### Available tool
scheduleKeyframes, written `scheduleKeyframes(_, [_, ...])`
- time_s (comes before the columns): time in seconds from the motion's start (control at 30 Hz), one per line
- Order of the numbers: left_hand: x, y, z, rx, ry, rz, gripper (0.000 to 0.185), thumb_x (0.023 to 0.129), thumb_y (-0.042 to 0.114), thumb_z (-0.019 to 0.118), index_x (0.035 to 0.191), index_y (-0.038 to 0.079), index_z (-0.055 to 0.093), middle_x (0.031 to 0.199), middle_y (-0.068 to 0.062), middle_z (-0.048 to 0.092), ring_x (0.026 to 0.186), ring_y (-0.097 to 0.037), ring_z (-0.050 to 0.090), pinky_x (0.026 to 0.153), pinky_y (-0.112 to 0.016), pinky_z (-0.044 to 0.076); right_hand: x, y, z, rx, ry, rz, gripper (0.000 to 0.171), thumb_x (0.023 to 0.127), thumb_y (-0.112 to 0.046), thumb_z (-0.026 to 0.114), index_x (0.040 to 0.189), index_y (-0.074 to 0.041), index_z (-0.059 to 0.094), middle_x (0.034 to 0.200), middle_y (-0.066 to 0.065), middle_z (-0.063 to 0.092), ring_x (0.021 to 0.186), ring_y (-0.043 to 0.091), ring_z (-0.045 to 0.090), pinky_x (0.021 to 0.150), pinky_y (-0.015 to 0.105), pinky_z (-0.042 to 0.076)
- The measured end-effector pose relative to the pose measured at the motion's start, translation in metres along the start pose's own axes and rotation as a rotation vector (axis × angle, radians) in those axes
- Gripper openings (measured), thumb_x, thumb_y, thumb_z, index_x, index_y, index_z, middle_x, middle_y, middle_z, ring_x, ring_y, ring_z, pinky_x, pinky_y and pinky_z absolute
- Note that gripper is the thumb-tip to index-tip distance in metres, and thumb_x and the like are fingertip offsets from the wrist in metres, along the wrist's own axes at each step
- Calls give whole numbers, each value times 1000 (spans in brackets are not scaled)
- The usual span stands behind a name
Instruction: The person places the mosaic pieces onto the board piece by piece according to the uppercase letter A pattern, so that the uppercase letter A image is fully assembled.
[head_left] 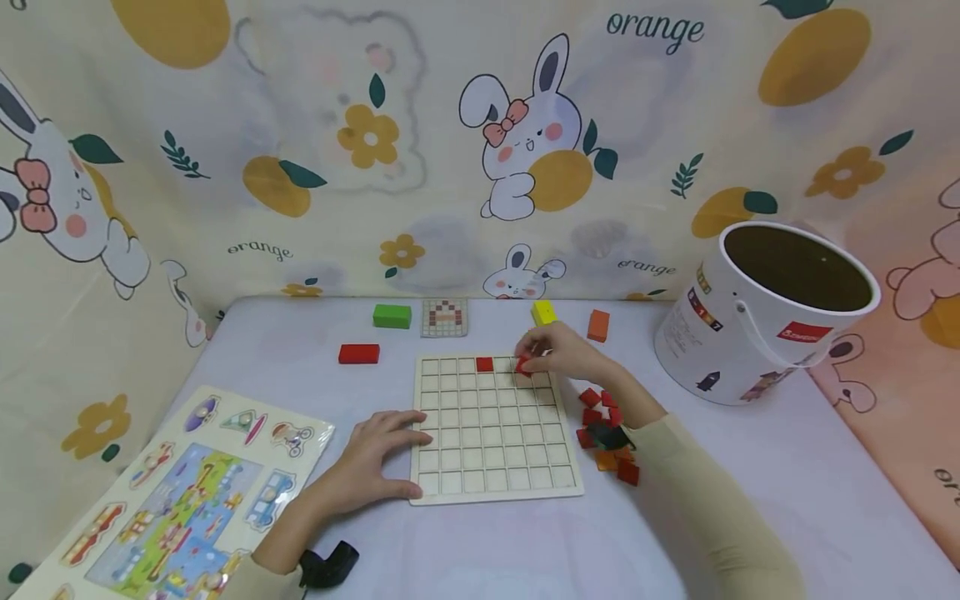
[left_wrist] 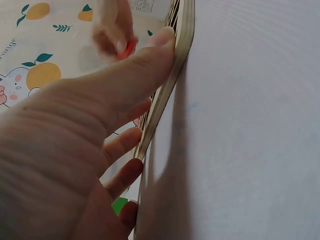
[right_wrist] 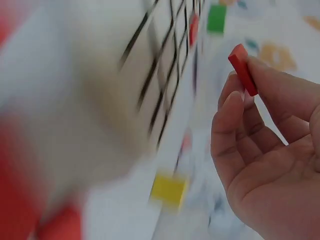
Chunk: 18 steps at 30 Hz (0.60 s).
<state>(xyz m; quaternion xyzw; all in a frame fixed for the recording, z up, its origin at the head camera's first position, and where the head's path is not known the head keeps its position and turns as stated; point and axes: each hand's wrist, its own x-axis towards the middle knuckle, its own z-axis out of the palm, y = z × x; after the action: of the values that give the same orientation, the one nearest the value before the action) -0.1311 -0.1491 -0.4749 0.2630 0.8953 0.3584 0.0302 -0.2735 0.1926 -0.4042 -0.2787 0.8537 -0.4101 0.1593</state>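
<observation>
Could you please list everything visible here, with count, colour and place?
grid board: one, pale wood, table centre
red tile in board: one, top row
red tile in grip: one, over the top row
loose tiles: a pile, red and orange, right of board
blocks: red, green, yellow, orange, far side
pattern card: one, beside green block
bucket: one, white, right
picture puzzle: one, multicoloured, left
left hand: rests on the board's left edge
right hand: pinches the tile
</observation>
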Motion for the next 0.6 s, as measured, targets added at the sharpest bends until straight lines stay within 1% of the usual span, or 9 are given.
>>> scheduleKeyframes(0.07, [0, -1, 0, -3, -2, 2, 66, 69, 47, 87, 127, 20, 67, 149, -1, 48, 139, -28, 36, 109, -59, 25, 21, -7, 16, 27, -49, -41, 14, 89, 0, 71, 102, 6, 71, 93, 10, 71, 83, 22, 63, 76, 27, 53])
scheduleKeyframes(0.13, [-1, -1, 0, -4, -5, 6, 66, 70, 48, 86, 127, 21, 67, 149, -1, 47, 139, -29, 36, 109, -59, 25, 37, -11, 30, 39, -79, -69, 12, 88, 3, 70, 100, 5, 72, 90, 10, 72, 80, 19, 63, 74, 27, 53])
scheduleKeyframes(0.23, [-1, -2, 0, -3, -8, 17, 66, 70, 48, 86, 127, 21, 67, 149, -2, 47, 139, -29, 36, 108, -60, 26, 53, -15, 47, 26, -101, -94, 10, 87, 4, 71, 96, 5, 73, 86, 8, 71, 75, 14, 60, 71, 24, 51])
scheduleKeyframes(0.3, [-1, -3, 0, -3, -8, 24, 66, 71, 49, 85, 127, 21, 67, 149, -2, 47, 138, -29, 36, 107, -60, 26, 59, -17, 55, 16, -104, -91, 9, 86, 6, 71, 94, 4, 73, 83, 7, 70, 72, 13, 57, 68, 23, 49])
scheduleKeyframes(0.4, [0, -4, 0, 1, -4, 29, 66, 71, 50, 85, 127, 22, 67, 149, -1, 47, 138, -28, 36, 107, -59, 26, 62, -20, 64, -2, -87, -88, 8, 86, 6, 71, 93, 4, 73, 81, 6, 69, 71, 12, 56, 67, 23, 48])
scheduleKeyframes(0.5, [-1, -5, 0, 8, 3, 33, 65, 71, 51, 85, 127, 22, 67, 149, -1, 48, 138, -28, 37, 106, -59, 27, 61, -22, 69, -25, -61, -74, 9, 85, 6, 72, 94, 3, 73, 80, 5, 67, 71, 12, 56, 67, 24, 48])
scheduleKeyframes(0.6, [-1, -5, 1, 6, 5, 36, 66, 71, 50, 85, 127, 22, 67, 149, -1, 48, 138, -27, 37, 106, -58, 27, 60, -23, 70, -45, -54, -61, 11, 85, 4, 73, 95, 2, 73, 78, 5, 66, 71, 13, 56, 66, 25, 48])
